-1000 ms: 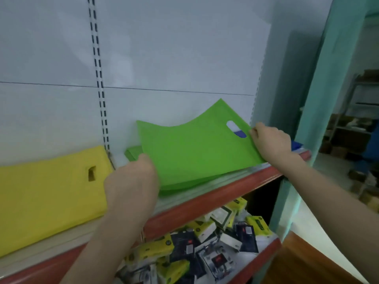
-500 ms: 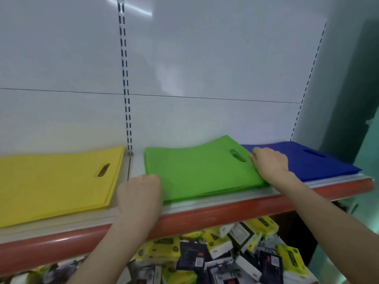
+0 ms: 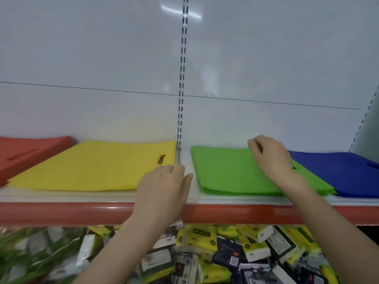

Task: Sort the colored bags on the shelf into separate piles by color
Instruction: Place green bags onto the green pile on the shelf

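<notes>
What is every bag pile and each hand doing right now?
red bags: flat pile, far left
yellow bags: flat pile, handle hole showing
green bags: flat pile, middle right
blue bags: flat pile, far right
left hand: open, holding nothing
right hand: on green bags, fingers curled, grip unclear

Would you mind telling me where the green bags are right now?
In the head view, the green bags lie right of centre on the shelf, between yellow bags and blue bags, under the right hand.

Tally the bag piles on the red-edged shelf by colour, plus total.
red pile: 1
yellow pile: 1
green pile: 1
blue pile: 1
Total: 4 piles. The bags within each pile are stacked too flat to count.
</notes>
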Motion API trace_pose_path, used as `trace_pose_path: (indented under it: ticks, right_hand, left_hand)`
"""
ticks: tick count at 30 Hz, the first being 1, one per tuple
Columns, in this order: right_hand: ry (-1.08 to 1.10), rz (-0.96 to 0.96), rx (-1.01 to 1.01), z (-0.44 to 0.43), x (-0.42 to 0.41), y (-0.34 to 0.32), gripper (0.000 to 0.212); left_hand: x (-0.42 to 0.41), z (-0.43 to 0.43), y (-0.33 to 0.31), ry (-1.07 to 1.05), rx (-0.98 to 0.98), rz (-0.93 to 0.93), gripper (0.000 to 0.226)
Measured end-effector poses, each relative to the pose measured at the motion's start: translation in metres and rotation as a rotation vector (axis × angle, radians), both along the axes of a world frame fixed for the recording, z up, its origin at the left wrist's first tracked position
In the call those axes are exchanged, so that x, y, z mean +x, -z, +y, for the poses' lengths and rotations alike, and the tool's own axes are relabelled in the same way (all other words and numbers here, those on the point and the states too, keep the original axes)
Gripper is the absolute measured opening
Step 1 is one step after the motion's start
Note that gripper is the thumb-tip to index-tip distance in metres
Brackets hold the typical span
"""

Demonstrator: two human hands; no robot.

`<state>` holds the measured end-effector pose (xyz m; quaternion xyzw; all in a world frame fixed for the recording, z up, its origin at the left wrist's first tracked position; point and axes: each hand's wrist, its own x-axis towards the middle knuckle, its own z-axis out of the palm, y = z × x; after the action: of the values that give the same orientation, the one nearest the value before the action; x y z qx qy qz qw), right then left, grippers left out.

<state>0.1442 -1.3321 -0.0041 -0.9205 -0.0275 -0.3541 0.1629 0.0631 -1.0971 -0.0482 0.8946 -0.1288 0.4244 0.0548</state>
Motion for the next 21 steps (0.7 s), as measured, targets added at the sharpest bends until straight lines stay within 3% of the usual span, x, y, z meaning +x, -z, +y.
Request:
trace_pose_path:
  ticks: [3, 7, 14, 21]
  right_hand:
    - [-0.212, -0.032, 0.020, 0.088, -0.007, 0.000, 0.031]
    - [-0.464, -0.027, 0.024, 0.230, -0.028, 0.008, 0.029]
    - [-0.765, 0.032, 0.003, 0.479, -0.084, 0.029, 0.032]
    - [-0.994, 0.093, -0.052, 0.657, -0.130, 0.041, 0.032]
  left_hand:
    - [-0.031, 0.063, 0.006, -0.062, -0.024, 0.038, 0.041]
    - [-0.080, 0.183, 0.020, -0.265, -0.050, 0.092, 0.040]
    - [-0.185, 0.391, 0.032, -0.615, -0.065, 0.086, 0.039]
    - [-0.254, 0.518, 0.043, -0.798, -0.175, 0.157, 0.031]
